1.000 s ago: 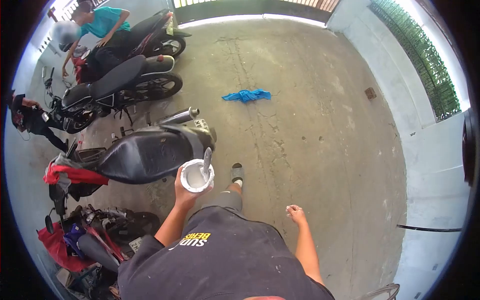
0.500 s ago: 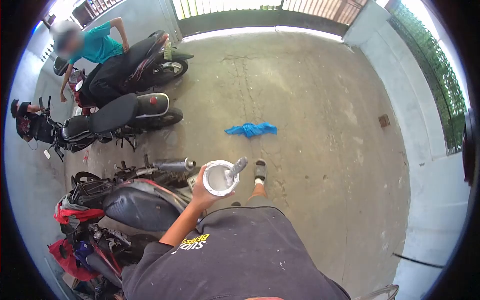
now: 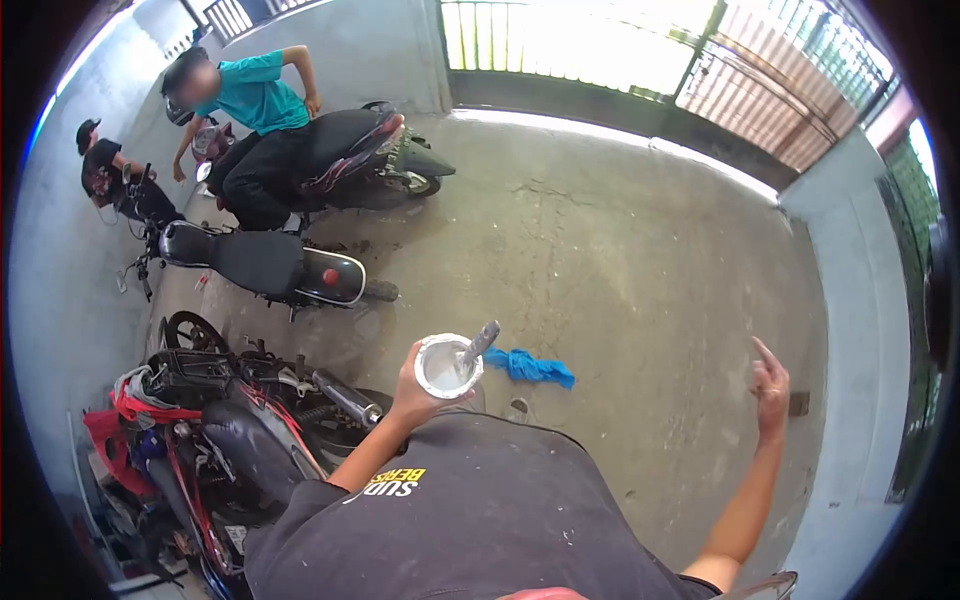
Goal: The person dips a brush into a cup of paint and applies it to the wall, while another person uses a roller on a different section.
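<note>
My left hand [image 3: 406,397] is wrapped round a white tub [image 3: 420,372] in front of my chest. Pale, whitish material lies inside the tub. A tool with a grey, smeared handle [image 3: 484,341] leans out over its right rim; the working end is sunk in the material, so its kind is hidden. Out to the right, my right hand [image 3: 769,388] is raised and holds nothing, with the index finger stretched out and the others partly bent. A crumpled blue cloth [image 3: 540,367] lies on the concrete floor beyond the tub.
Several motorbikes stand along the left, the nearest being a black and red one [image 3: 250,440]. A person in a teal shirt [image 3: 255,92] sits on one; another person in black [image 3: 118,180] stands behind. A gate [image 3: 580,60] closes the far side, and a pale wall [image 3: 860,330] runs along the right.
My right hand has come into view on the right. My view has turned to the right and up, showing more of the gate. My left hand still holds the tub.
</note>
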A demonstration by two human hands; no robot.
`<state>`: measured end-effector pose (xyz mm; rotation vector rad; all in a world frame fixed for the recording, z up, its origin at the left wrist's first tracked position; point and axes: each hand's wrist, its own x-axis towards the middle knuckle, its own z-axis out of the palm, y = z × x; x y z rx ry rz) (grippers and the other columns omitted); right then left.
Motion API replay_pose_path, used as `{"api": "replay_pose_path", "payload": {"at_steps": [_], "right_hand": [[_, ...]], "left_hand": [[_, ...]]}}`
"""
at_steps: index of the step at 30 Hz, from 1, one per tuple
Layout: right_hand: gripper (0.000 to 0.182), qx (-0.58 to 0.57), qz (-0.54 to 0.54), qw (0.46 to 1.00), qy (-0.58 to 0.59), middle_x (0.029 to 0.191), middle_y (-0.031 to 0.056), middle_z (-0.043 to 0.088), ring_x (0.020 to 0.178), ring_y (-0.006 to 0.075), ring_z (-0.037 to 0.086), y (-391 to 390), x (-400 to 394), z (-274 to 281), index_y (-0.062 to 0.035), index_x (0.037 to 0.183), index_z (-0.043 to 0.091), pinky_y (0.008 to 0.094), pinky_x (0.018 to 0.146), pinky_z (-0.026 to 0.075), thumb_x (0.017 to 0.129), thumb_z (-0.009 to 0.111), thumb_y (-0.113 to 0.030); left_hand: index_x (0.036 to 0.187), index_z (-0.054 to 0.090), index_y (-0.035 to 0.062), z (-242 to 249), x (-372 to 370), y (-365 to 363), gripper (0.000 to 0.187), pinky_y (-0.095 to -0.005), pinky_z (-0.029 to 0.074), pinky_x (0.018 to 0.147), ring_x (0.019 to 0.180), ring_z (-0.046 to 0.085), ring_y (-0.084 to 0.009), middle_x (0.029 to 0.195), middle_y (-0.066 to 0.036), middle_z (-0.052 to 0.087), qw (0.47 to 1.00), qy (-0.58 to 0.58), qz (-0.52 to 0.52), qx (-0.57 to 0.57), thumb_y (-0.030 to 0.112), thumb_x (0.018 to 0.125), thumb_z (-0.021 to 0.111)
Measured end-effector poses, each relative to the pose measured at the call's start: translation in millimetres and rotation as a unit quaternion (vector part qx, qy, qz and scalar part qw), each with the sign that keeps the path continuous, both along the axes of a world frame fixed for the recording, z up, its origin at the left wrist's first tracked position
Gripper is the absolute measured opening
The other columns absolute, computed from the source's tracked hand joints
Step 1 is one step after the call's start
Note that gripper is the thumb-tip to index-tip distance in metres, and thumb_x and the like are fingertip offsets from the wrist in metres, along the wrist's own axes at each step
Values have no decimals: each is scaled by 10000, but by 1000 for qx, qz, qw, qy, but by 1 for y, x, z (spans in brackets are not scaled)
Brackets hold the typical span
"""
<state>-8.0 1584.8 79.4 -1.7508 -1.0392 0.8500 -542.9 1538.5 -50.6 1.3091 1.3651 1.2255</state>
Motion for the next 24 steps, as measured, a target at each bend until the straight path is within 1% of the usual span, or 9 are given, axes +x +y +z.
{"api": "replay_pose_path", "payload": {"at_steps": [2, 4, 7, 9, 13, 18, 20, 21, 24], "right_hand": [[497, 44, 423, 904, -47, 777, -1, 662, 565, 75, 458, 76, -71, 42, -72, 1341, 613, 236, 526, 407, 846, 664, -64], [561, 20, 623, 713, -321, 724, 48, 647, 536, 78, 435, 152, -134, 108, -75, 1329, 619, 259, 507, 397, 780, 701, 7], [555, 55, 439, 829, -343, 708, 115, 631, 539, 118, 479, 306, -123, 111, -67, 1330, 615, 310, 527, 436, 788, 733, -62], [567, 95, 345, 848, -390, 704, 120, 618, 540, 135, 506, 368, -152, 129, -72, 1335, 612, 321, 539, 449, 787, 756, -99], [678, 75, 699, 628, -333, 729, 123, 630, 547, 195, 573, 434, -270, 149, -79, 1374, 576, 315, 559, 477, 758, 824, -209], [678, -78, 577, 713, -392, 818, 152, 665, 672, 301, 619, 595, -299, 195, -72, 1359, 579, 382, 668, 518, 736, 819, -189], [639, 152, 418, 698, -561, 883, 184, 670, 806, 321, 658, 645, -304, 190, -63, 1353, 577, 407, 748, 528, 764, 795, -180], [605, 72, 552, 667, -496, 981, 203, 685, 885, 350, 662, 658, -318, 208, -53, 1345, 572, 425, 798, 531, 799, 786, -201], [652, -131, 816, 527, -196, 904, 115, 678, 759, 280, 649, 709, -355, 219, -162, 1401, 566, 351, 703, 533, 817, 812, -313]], "left_hand": [[1266, 500, 22, -3, 0, 41, 829, -349, 492, 981, 1104, 626, -203, 1199, -99, 639, 999, -14, 28, 8, 198, 603, 966], [1260, 508, 23, -1, -5, 88, 818, -346, 492, 981, 1103, 624, -204, 1194, -98, 634, 997, 3, 82, -15, 188, 600, 964], [1250, 521, 29, -7, -25, 155, 810, -344, 498, 969, 1085, 632, -200, 1173, -90, 646, 994, 28, 107, -13, 157, 585, 964], [1248, 526, 38, -20, -42, 208, 815, -342, 503, 955, 1071, 636, -197, 1163, -83, 653, 993, 43, 106, -18, 139, 570, 968], [1238, 530, 44, -39, -88, 324, 812, -343, 502, 954, 1070, 637, -195, 1152, -79, 658, 990, 60, 126, -29, 155, 566, 971], [1236, 529, 54, -10, -145, 472, 804, -342, 507, 947, 1064, 637, -187, 1153, -72, 661, 983, -30, 168, -59, 168, 573, 970], [1238, 524, 58, 1, -165, 526, 804, -340, 507, 949, 1064, 637, -183, 1158, -70, 660, 984, -53, 163, -45, 161, 576, 968], [1239, 520, 59, 4, -179, 550, 806, -340, 505, 955, 1066, 636, -180, 1163, -69, 657, 986, -37, 157, -47, 157, 576, 968], [1240, 519, 61, 23, -196, 628, 815, -342, 501, 964, 1075, 634, -182, 1171, -70, 653, 983, -1, 182, -8, 160, 569, 971]]}}
